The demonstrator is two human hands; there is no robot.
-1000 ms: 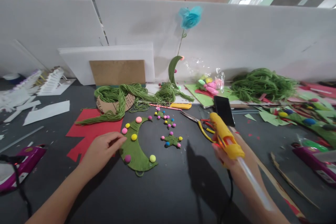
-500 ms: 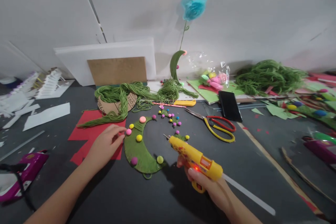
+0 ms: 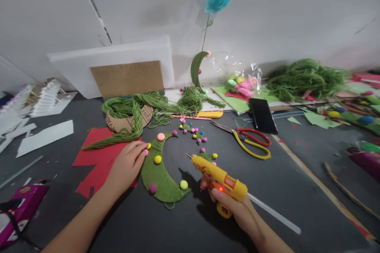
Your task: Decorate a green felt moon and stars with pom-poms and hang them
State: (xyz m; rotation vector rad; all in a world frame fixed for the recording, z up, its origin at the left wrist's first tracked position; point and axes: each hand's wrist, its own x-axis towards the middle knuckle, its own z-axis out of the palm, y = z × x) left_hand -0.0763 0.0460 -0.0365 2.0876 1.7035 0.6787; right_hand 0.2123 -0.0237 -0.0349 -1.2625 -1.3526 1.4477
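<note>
We've R hand [image 3: 236, 207] clamped on glue gun [image 3: 218, 176]; L hand [image 3: 124, 168] at pink pom-pom [image 3: 145, 153], can't tell if pinching; grn crescent [image 3: 162, 182] nr its fingertips.

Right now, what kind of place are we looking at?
Probably a craft room: the right hand holds a yellow glue gun, bundles of green yarn lie about, and a green crescent is dotted with pom-poms.

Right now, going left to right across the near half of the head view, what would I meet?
Purple device, left hand, large green crescent, yellow glue gun, thin brown twig.
</note>
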